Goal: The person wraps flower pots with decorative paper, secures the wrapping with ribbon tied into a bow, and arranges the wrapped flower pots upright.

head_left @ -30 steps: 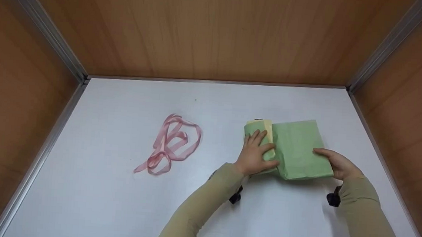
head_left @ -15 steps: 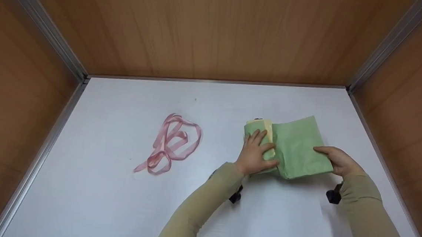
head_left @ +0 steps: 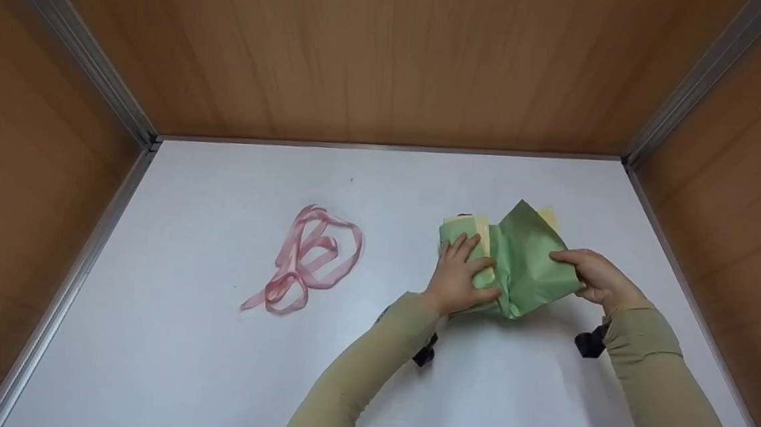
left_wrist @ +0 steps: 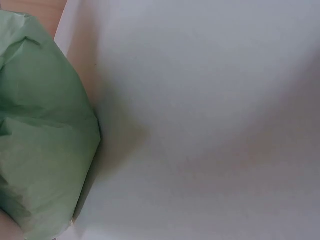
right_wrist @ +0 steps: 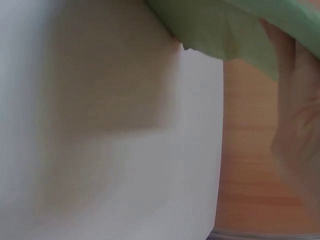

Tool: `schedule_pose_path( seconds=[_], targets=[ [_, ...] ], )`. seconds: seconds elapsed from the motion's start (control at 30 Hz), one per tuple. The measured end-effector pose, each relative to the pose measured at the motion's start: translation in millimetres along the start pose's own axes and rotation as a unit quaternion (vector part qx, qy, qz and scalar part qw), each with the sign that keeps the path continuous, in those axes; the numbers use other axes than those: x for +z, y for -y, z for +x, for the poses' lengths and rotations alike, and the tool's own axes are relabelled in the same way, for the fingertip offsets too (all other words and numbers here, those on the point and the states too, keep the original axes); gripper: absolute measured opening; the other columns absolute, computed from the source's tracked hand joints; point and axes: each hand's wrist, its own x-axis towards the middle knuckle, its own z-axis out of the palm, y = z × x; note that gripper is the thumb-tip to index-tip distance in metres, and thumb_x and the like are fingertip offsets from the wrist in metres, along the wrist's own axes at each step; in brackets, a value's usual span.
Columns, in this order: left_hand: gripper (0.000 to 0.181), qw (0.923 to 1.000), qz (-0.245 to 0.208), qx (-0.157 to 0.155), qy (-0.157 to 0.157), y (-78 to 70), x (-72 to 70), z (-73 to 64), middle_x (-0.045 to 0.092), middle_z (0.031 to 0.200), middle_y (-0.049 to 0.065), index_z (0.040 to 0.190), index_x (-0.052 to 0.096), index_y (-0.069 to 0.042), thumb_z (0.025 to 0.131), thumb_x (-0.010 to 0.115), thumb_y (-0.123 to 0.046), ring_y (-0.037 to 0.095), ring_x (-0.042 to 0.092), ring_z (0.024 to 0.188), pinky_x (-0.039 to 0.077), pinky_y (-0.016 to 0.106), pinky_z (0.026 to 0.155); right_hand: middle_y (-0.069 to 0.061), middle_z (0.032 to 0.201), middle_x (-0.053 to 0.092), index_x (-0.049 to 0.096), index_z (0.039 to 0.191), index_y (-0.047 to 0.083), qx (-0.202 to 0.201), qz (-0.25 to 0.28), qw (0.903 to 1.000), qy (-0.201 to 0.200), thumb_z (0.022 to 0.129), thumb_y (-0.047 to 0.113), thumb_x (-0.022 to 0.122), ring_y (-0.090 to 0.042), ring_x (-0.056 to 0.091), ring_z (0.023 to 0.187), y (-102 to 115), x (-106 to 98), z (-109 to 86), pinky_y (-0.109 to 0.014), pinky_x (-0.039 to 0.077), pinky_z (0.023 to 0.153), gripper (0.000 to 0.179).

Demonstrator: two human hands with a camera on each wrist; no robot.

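Green paper [head_left: 534, 268] with a yellow layer showing at its edges lies at the right of the table. Its left part is folded over, and my left hand [head_left: 456, 282] presses on this fold with fingers spread. My right hand [head_left: 600, 276] pinches the right edge between thumb and fingers, lifting that side so it slants up. A yellow corner [head_left: 548, 215] peeks out behind the raised flap. Crumpled green paper [left_wrist: 45, 130] fills the left side of the left wrist view. In the right wrist view, the raised flap [right_wrist: 225, 30] is above the table, held by my fingers.
A loosely coiled pink ribbon [head_left: 293, 261] lies left of the middle of the white table [head_left: 176, 360]. Wooden panels [head_left: 391, 60] with metal corner strips enclose the back and both sides. A small dark edge [head_left: 464, 215] shows behind the folded paper.
My right hand has moved up and left, raising the paper's right flap and tilting it toward the left hand. The yellow corner has come into view. My left hand and the ribbon stay in place.
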Motion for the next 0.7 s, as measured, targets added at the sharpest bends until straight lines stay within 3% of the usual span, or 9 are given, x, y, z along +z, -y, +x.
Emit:
schedule_pose_path(
  seconds=[0.33, 0.47, 0.57, 0.63, 0.7],
  targets=[
    [0.050, 0.9999, 0.014, 0.004, -0.004, -1.1, 1.0, -0.2, 0.029, 0.154, 0.004, 0.127, 0.060, -0.024, 0.086, 0.060, -0.054, 0.028, 0.017, 0.145, 0.013, 0.051, 0.116, 0.008, 0.064, 0.058, 0.062, 0.074, 0.010, -0.025, -0.096, 0.9943, -0.039, 0.098, 0.010, 0.041, 0.001, 0.055, 0.057, 10, 51, 9.5, -0.014, 0.049, 0.057, 0.031],
    [0.051, 0.9999, 0.012, 0.001, -0.005, -0.5, 0.4, -1.0, 0.030, 0.153, 0.004, 0.127, 0.060, -0.023, 0.086, 0.060, -0.053, 0.028, 0.017, 0.145, 0.013, 0.051, 0.117, 0.010, 0.063, 0.054, 0.062, 0.074, 0.011, -0.030, -0.107, 0.9928, -0.045, 0.097, 0.010, 0.043, 0.001, 0.049, 0.056, 8, 60, 12.7, -0.015, 0.047, 0.057, 0.029],
    [0.052, 0.9999, 0.012, 0.001, -0.001, -0.1, 0.0, -0.7, 0.031, 0.152, 0.005, 0.128, 0.060, -0.021, 0.085, 0.062, -0.052, 0.028, 0.016, 0.145, 0.012, 0.051, 0.117, 0.010, 0.070, 0.060, 0.065, 0.095, 0.005, -0.038, -0.110, 0.9931, -0.014, 0.100, 0.020, 0.041, 0.000, 0.057, 0.064, 2, 56, 15.8, -0.018, 0.051, 0.066, 0.028],
    [0.053, 1.0000, 0.009, -0.002, 0.003, 0.0, 0.0, -0.4, 0.031, 0.153, 0.006, 0.127, 0.061, -0.019, 0.084, 0.063, -0.050, 0.027, 0.015, 0.146, 0.011, 0.050, 0.117, 0.010, 0.082, 0.066, 0.057, 0.121, 0.000, -0.045, -0.102, 0.9933, 0.029, 0.103, 0.031, 0.035, -0.003, 0.064, 0.077, -6, 50, 19.4, -0.022, 0.053, 0.076, 0.042],
    [0.053, 0.9999, 0.004, -0.004, 0.009, 0.0, -0.1, -0.4, 0.028, 0.154, 0.006, 0.128, 0.061, -0.019, 0.083, 0.064, -0.048, 0.026, 0.013, 0.146, 0.010, 0.049, 0.117, 0.009, 0.095, 0.070, 0.047, 0.135, 0.001, -0.055, -0.085, 0.9928, 0.064, 0.103, 0.039, 0.029, -0.007, 0.067, 0.091, -18, 44, 23.5, -0.025, 0.052, 0.084, 0.053]
  ],
)
